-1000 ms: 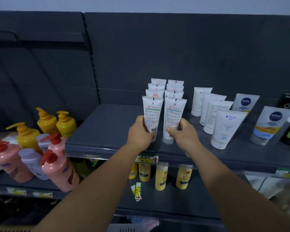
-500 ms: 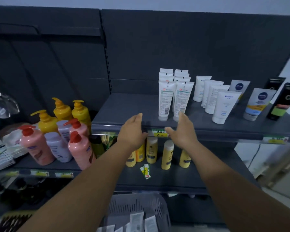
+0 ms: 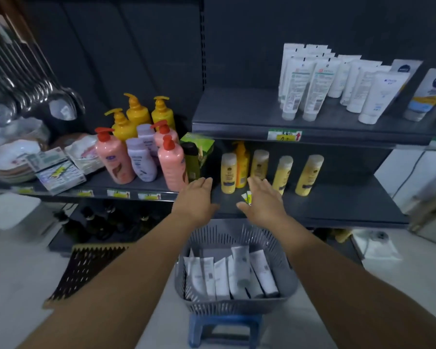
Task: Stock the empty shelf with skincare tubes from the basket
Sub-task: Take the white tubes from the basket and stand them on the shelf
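Note:
A grey slatted basket [image 3: 285, 295] sits on a blue stool [image 3: 224, 328] below me, with several white skincare tubes [image 3: 237, 273] lying in it. On the dark upper shelf [image 3: 232, 109], two rows of white tubes [image 3: 305, 79] stand upright at the right part. My left hand [image 3: 195, 200] and my right hand [image 3: 263, 204] are both empty with fingers spread, hovering palm down above the basket's far rim, in front of the lower shelf.
Other white tubes and Nivea tubes [image 3: 373, 96] fill the upper shelf's right end. Yellow bottles [image 3: 282, 173] stand on the lower shelf; pump bottles [image 3: 141, 147] stand to the left. Ladles [image 3: 33, 96] hang far left, above plates [image 3: 10, 159]. A dark mat [image 3: 86, 268] lies on the floor.
Both hands let go of the two front tubes on the upper shelf and dropped down toward the basket. My view tilted down, bringing the basket and stool into sight.

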Demonstrator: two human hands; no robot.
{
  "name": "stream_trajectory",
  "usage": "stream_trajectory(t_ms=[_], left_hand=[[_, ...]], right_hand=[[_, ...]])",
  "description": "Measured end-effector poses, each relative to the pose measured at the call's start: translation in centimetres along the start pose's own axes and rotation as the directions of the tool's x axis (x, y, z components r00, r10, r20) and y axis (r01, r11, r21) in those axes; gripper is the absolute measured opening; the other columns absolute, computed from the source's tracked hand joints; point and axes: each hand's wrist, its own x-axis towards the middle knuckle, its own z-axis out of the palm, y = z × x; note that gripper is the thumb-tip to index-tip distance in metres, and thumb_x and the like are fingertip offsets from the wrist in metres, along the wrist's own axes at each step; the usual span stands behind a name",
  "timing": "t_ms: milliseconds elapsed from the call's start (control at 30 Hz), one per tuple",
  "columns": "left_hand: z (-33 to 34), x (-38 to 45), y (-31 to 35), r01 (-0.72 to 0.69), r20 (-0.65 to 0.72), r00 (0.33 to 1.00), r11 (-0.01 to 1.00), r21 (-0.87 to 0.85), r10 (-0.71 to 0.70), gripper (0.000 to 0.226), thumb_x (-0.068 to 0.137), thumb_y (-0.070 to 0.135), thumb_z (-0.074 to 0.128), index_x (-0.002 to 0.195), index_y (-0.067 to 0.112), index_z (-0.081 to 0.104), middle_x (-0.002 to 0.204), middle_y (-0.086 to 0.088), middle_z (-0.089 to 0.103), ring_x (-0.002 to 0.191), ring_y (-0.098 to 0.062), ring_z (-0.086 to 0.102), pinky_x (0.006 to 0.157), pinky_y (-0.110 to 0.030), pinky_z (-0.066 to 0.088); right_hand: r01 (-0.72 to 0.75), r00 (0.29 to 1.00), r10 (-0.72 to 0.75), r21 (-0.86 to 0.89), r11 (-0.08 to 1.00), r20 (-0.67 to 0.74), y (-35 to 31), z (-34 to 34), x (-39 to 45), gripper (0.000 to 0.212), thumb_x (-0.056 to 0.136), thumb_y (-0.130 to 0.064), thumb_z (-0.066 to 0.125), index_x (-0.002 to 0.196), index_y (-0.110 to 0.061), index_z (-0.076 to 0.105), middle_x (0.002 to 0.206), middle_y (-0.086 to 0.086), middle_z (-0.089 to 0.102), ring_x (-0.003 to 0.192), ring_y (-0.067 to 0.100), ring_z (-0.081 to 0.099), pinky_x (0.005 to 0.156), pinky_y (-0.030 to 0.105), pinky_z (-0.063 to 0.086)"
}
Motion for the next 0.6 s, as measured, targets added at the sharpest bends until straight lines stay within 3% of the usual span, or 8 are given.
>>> stream_trajectory(t_ms=[167,300,433,600], left_hand=[[5.3,-1.2,-1.5,0.064,0.131,0.99,0.998,-0.02,-0.06,0.078,0.093,0.039,0.054,0.152,0.013,0.01,0.16,-0.007,0.014,0.146,-0.023,0.017,0.118,-0.038,0.02],[10.0,-1.3,-2.5,0.125,0.212,0.971,0.991,-0.04,-0.114,0.075,0.09,0.038,0.056,0.151,0.016,0.018,0.156,-0.007,0.024,0.141,-0.025,0.028,0.115,-0.039,0.028],[14.6,-1.0,-2.9,0.164,0.319,0.935,0.986,0.002,-0.156,0.079,0.093,0.038,0.054,0.152,0.014,0.009,0.159,-0.007,0.016,0.145,-0.027,0.021,0.117,-0.039,0.023],[20.7,0.6,-3.1,0.192,0.424,0.89,0.981,-0.017,-0.167,0.079,0.092,0.034,0.058,0.152,0.013,0.011,0.157,-0.009,0.021,0.141,-0.028,0.027,0.113,-0.04,0.03]], right_hand=[[-0.021,0.994,0.018,0.029,0.999,0.112,0.6,5.1,-1.3,0.076,0.095,-0.043,0.049,0.154,-0.018,0.008,0.162,-0.001,0.006,0.149,0.02,0.0,0.12,0.042,0.009],[-0.04,0.974,0.032,0.033,0.999,0.224,2.6,9.2,-1.6,0.076,0.096,-0.042,0.048,0.154,-0.015,0.006,0.162,0.002,0.007,0.149,0.022,0.003,0.119,0.042,0.008],[-0.083,0.946,0.066,0.037,0.996,0.318,4.7,12.9,-1.1,0.077,0.096,-0.04,0.049,0.154,-0.015,0.004,0.162,0.003,0.004,0.149,0.023,0.002,0.119,0.041,0.007],[-0.106,0.914,0.078,0.049,0.993,0.397,7.7,17.7,0.7,0.078,0.094,-0.037,0.053,0.153,-0.018,0.007,0.161,0.003,0.009,0.148,0.023,0.01,0.118,0.043,0.015]])
